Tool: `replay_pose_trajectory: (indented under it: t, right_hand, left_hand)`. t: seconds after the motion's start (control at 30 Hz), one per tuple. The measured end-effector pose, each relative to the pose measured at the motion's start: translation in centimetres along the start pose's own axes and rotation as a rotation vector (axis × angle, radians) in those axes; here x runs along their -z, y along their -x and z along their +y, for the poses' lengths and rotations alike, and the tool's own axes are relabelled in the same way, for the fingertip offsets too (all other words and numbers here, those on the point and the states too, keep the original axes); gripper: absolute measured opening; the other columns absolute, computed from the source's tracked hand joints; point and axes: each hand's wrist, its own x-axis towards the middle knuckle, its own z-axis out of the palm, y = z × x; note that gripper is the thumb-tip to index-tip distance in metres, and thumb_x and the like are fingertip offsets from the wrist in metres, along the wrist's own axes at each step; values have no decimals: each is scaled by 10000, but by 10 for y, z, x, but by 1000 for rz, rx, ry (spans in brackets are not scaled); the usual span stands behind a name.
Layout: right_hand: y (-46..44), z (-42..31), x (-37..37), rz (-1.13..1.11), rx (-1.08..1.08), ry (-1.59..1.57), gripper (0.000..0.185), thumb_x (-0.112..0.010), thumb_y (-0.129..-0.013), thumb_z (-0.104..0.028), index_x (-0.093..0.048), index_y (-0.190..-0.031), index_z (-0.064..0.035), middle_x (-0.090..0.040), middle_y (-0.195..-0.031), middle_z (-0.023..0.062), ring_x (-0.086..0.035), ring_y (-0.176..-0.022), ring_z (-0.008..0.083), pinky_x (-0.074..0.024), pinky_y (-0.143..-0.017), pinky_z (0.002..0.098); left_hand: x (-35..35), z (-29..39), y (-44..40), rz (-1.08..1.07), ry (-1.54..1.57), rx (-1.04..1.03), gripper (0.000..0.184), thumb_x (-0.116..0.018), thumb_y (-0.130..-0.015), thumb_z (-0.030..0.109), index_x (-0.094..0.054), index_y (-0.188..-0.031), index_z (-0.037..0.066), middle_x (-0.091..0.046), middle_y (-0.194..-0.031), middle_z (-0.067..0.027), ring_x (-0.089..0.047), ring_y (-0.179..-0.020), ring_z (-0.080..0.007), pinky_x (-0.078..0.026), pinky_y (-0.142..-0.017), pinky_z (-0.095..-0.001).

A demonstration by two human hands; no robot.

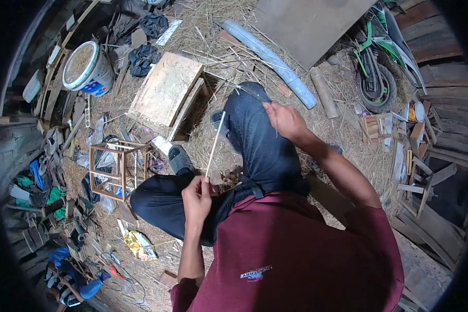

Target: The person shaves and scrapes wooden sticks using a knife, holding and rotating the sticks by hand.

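The left hand [196,202] has its grip closed around the lower end of a pale stick [216,145], which slants up in front of the bent legs, well inside the floor's edges. The right hand [286,122] pinches a thin strip [254,94] above the knee, apart from the stick. The stick looks bare and slender along its length — whether it is finished, and what is left to do on it, cannot be told. The strip is too fine to judge. Toward the floor's left edge, an open wooden frame [123,174] stands already joined — beside a wooden box [166,88] on straw-strewn floor [203,260].
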Motion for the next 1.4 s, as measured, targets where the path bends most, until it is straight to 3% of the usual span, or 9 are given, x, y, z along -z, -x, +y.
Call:
replay_pose_trajectory:
  t: [0.03, 0.17, 0.3, 0.47, 0.67, 0.77, 1.0, 1.13, 1.4]
  right_hand:
    - [0, 1, -3, 11, 30, -11, 521, -369, -997, -473, -610, -917, -18, -641, -799, 280, -641, -794, 460, -498, -703, 539]
    - [11, -8, -1, 44, 158, -74, 463, -423, -986, -444, -587, -863, -28, -631, -728, 262, -634, -723, 460, -491, -648, 544]
    - [17, -14, -8, 53, 354, -35, 420, -464, -972, -420, -581, -839, -39, -626, -675, 240, -628, -672, 459, -493, -621, 541]
    - [4, -21, 4, -75, 429, 40, 455, -436, -972, -457, -614, -885, -47, -632, -693, 245, -637, -693, 449, -505, -639, 535]
    - [-3, -23, 7, -74, 287, 150, 502, -403, -975, -498, -622, -896, -53, -636, -699, 243, -639, -704, 453, -510, -636, 545]
    - [-2, -20, 2, -73, 179, 116, 530, -382, -981, -504, -627, -920, -38, -646, -741, 248, -644, -741, 454, -513, -675, 536]
    - [-3, -1, 11, -47, 8, 15, 575, -337, -995, -507, -639, -964, -18, -654, -819, 272, -641, -823, 457, -507, -749, 528]
    - [3, 0, 4, 29, 69, -56, 515, -367, -996, -469, -621, -929, -26, -633, -770, 278, -615, -767, 485, -487, -696, 543]
    - [14, -25, -8, 25, 234, -41, 491, -418, -984, -452, -608, -852, -19, -638, -728, 261, -637, -726, 466, -501, -665, 545]
  left_hand:
    - [0, -5, -6, -57, 188, 75, 217, -471, -995, 100, -614, -887, -23, -583, -636, -20, -557, -583, -71, -472, -546, -231]
    - [-23, 16, -45, -167, 248, 16, 283, -433, -1014, 213, -606, -900, 20, -525, -623, 23, -411, -495, -47, -293, -451, -215]
    - [-64, 39, -95, -269, 460, 78, 269, -428, -1009, 219, -596, -879, 54, -476, -610, 41, -360, -451, -41, -246, -406, -223]
    - [-77, 49, -135, -355, 324, 129, 269, -452, -1008, 252, -589, -893, 51, -466, -608, 43, -343, -434, -44, -239, -397, -232]
    - [-79, 22, -111, -265, 274, -54, 285, -465, -1010, 273, -585, -855, 65, -457, -602, 47, -348, -429, -34, -237, -398, -221]
    - [-55, 38, -71, -340, 340, 138, 294, -444, -1010, 219, -592, -835, 35, -480, -611, 32, -400, -499, -45, -307, -459, -226]
    - [7, -19, -5, -388, 448, 248, 289, -472, -1011, 282, -556, -838, 66, -410, -566, 58, -317, -421, -28, -226, -377, -210]
    - [22, -10, -13, -313, 623, 338, 281, -427, -1023, 280, -543, -913, 49, -396, -562, 57, -318, -419, -29, -213, -364, -198]
    - [-60, 49, -94, -433, 754, 249, 240, -395, -1031, 238, -532, -974, 49, -346, -581, 59, -279, -431, -46, -220, -379, -221]
